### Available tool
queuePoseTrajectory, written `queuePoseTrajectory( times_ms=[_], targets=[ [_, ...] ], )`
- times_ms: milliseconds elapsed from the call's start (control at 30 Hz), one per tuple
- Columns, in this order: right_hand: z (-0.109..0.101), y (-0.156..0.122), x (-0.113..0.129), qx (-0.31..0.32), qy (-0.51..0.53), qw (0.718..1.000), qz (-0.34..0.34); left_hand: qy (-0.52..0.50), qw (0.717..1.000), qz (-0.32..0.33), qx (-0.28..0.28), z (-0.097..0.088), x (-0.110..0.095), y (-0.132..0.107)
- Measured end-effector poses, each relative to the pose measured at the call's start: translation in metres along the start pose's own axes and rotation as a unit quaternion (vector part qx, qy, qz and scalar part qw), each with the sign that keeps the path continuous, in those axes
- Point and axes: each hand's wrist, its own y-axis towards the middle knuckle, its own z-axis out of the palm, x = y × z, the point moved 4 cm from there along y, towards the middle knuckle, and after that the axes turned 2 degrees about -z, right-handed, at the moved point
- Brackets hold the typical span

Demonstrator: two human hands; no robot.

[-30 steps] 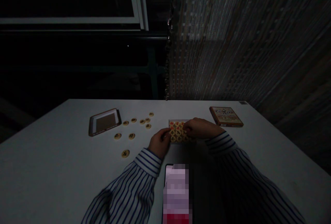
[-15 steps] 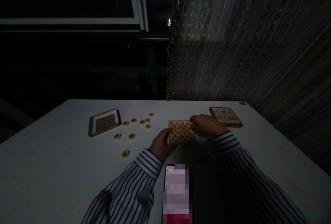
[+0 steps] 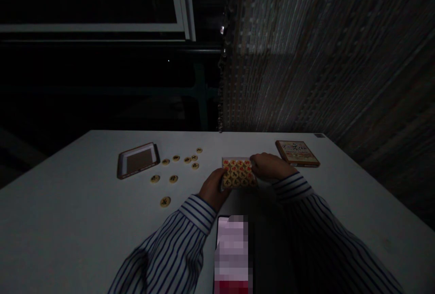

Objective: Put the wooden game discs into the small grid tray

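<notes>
A clear-covered pack of Chinese chess pieces (image 3: 238, 174), their red and black characters showing in rows, is held up in front of me, above the white table. My left hand (image 3: 215, 190) grips its left side, thumb on the front face and fingers around the lower edge. At the upper right corner, my right hand (image 3: 268, 165) is closed with its fingertips pinched on the pack's edge. To the left, several loose chess pieces (image 3: 173, 179) lie scattered on the table, the closest being a single piece (image 3: 165, 201).
An open shallow box tray (image 3: 156, 152) lies at the left. Its printed lid (image 3: 299, 152) rests at the right, beyond my right hand. A phone (image 3: 233, 253) lies between my forearms. The white table (image 3: 84, 221) ends at a beaded curtain (image 3: 265, 67). Lighting is dim.
My right hand's fingers have curled in tighter at the pack's upper right corner, and the hand has shifted slightly left. My left hand has barely moved. The loose pieces stay put.
</notes>
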Motion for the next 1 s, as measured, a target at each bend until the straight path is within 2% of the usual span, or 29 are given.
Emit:
queuePoseTrajectory(
  times_ms=[267, 467, 1000],
  targets=[
    [0.0027, 0.0038, -0.0012, 0.012, 0.007, 1.0, -0.011, 0.007, 1.0, -0.005, 0.008, -0.0018, -0.0019, 0.0008],
    [0.0043, 0.0052, -0.0017, -0.005, 0.003, 1.0, -0.027, -0.007, 1.0, -0.001, -0.001, 0.001, 0.0022, -0.0005],
    [0.0009, 0.0025, 0.0014, 0.024, 0.008, 1.0, -0.017, -0.008, 1.0, -0.002, 0.001, -0.0003, 0.0025, -0.0009]
  ],
)
